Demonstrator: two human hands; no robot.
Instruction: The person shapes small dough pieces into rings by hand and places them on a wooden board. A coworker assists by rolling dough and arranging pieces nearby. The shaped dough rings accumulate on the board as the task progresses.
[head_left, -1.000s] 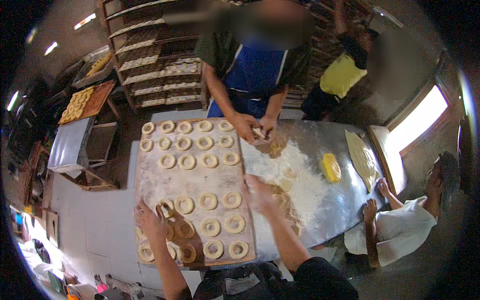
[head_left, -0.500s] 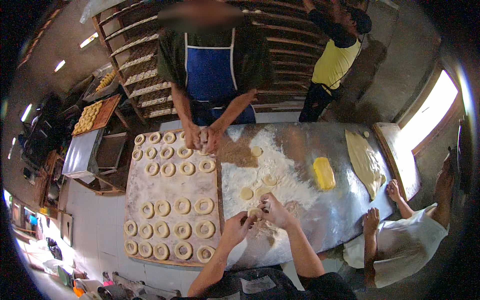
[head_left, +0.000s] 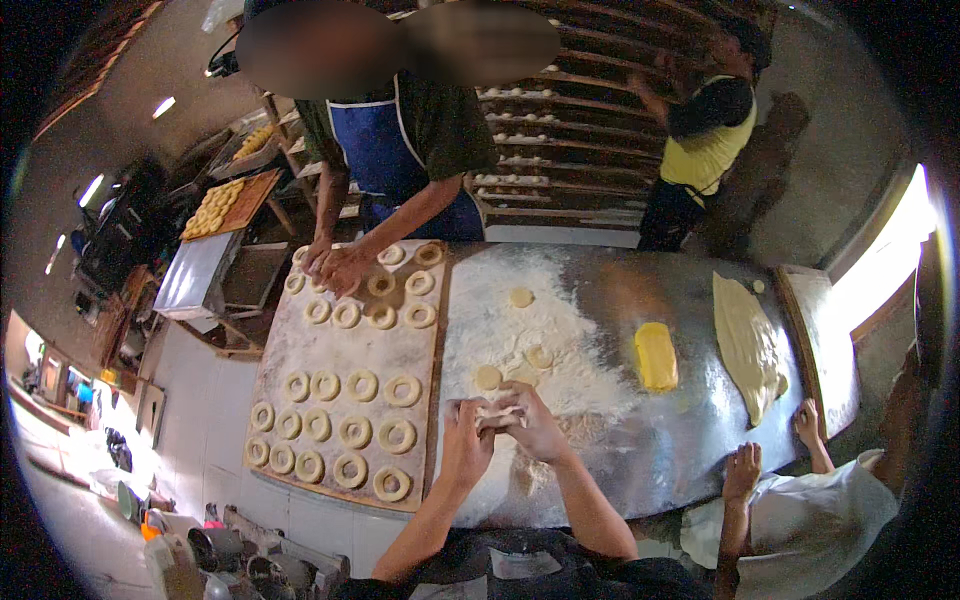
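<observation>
Between the left hand (head_left: 467, 440) and right hand (head_left: 538, 428), a small piece of dough (head_left: 500, 414) runs crosswise, equally near both, the fingers of each grasping an end. Below spreads the floured metal table (head_left: 640, 450); to the left lies a wooden board (head_left: 330, 346) with dough rings (head_left: 392, 471); across it leans a co-worker (head_left: 445, 130) in a blue apron (head_left: 372, 148), before racks (head_left: 575, 118).

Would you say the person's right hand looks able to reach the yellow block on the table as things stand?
Probably yes: only open tabletop lies between the right hand and the yellow block, though that hand is busy with a dough piece.
</observation>
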